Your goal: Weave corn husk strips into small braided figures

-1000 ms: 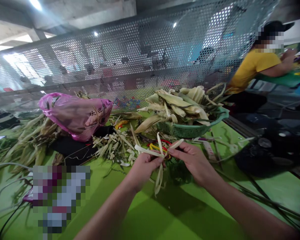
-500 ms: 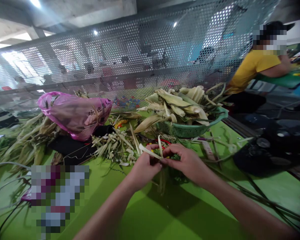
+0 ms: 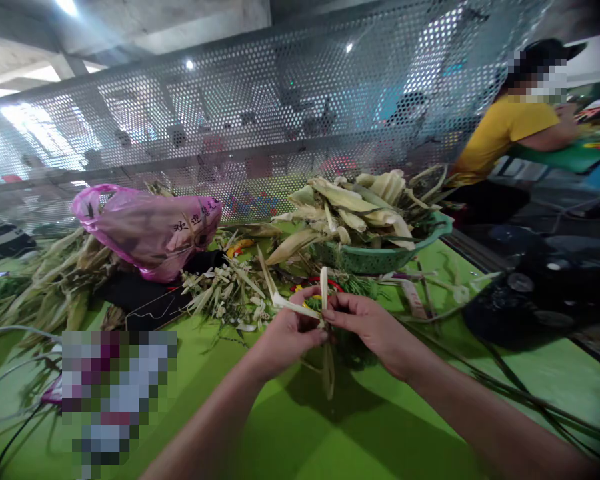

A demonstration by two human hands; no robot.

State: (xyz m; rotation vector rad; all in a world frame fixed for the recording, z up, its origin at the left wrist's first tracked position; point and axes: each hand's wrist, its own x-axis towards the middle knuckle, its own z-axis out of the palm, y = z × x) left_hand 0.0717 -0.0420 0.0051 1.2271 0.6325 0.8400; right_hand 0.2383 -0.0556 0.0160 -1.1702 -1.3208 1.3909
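Note:
Pale corn husk strips point(image 3: 325, 285) are pinched between my two hands above the green tabletop point(image 3: 290, 427). My left hand point(image 3: 293, 337) is closed on them, thumb against fingers, with one strip pointing out to the upper left. My right hand point(image 3: 360, 323) meets it from the other side, thumb and forefinger closed on the strip that stands upright. Below the fingers a thin piece of husk hangs down. Just behind the hands lie scissors with red handles point(image 3: 336, 283), partly covered by the fingers. How the strips cross is hard to make out.
A green basket point(image 3: 375, 259) heaped with dry corn husks point(image 3: 355, 200) stands behind my hands. Husk scraps point(image 3: 230, 293) lie left of them, near a pink plastic bag point(image 3: 150, 230). Long stems point(image 3: 525, 400) and a dark bag point(image 3: 530, 307) are right. A person in yellow point(image 3: 505, 137) sits beyond.
The strip at my right hand now stands straighter, and the hanging piece reaches a little lower. Both hands stay together in nearly the same place. The seated person's arm has shifted slightly.

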